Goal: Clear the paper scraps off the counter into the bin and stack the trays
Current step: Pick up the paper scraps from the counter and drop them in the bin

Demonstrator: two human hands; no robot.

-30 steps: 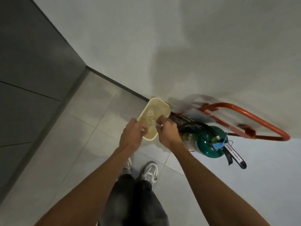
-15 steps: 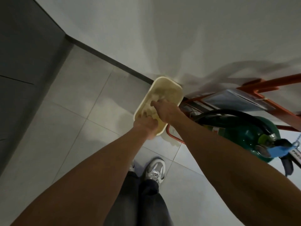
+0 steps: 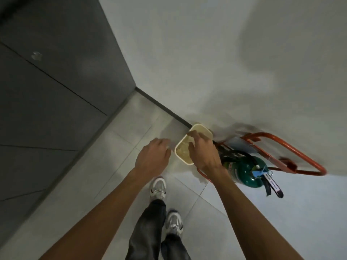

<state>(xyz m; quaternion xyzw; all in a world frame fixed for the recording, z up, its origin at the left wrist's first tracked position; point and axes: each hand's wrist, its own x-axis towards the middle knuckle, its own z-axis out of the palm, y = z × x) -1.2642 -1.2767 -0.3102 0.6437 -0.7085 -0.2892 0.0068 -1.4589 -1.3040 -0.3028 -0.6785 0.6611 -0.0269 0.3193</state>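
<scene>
A cream bin (image 3: 204, 127) stands on the tiled floor against the white wall, with pale paper scraps (image 3: 183, 149) inside. My right hand (image 3: 203, 153) hovers over the bin's right half, fingers relaxed and pointing down into it, holding nothing that shows. My left hand (image 3: 153, 156) hangs just left of the bin's rim, apart from it, with its fingers loosely curled. The left fingertips are blurred and nothing is plainly held. No counter and no trays are in view.
A green fire extinguisher (image 3: 244, 171) in an orange metal stand (image 3: 293, 152) sits right beside the bin. Dark grey cabinet panels (image 3: 47, 109) close off the left side. My shoes (image 3: 158, 186) stand on the pale floor tiles below the hands.
Both hands have risen out of the bin. The left hand has moved off to the bin's left side. The view has pulled up and back from the bin.
</scene>
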